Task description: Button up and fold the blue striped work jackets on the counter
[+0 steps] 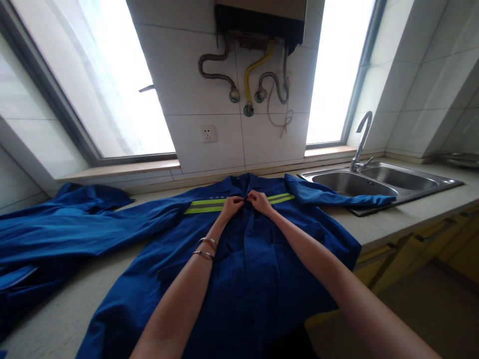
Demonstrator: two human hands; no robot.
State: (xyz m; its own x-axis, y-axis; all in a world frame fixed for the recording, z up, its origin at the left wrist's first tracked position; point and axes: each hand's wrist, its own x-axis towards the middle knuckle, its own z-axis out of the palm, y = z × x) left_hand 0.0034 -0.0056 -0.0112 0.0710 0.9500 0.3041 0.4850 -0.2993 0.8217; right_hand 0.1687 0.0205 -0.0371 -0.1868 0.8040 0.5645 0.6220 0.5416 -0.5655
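A blue work jacket [228, 274] with a yellow-green reflective chest stripe lies spread on the counter, collar toward the wall and lower part toward me. My left hand [232, 204] pinches the front placket just below the collar. Close beside it, my right hand [259, 202] pinches the opposite front edge at the same height. The fingertips of both hands nearly meet at the jacket's middle. Any button between them is too small to make out. One sleeve stretches left; the other reaches right onto the sink's edge.
More blue clothing [45, 234] is heaped on the counter [75, 309] at left. To the right is a double steel sink [400, 192] with a faucet [361, 142]. A wall socket [208, 133] and a water heater [260, 22] with pipes are on the tiled wall.
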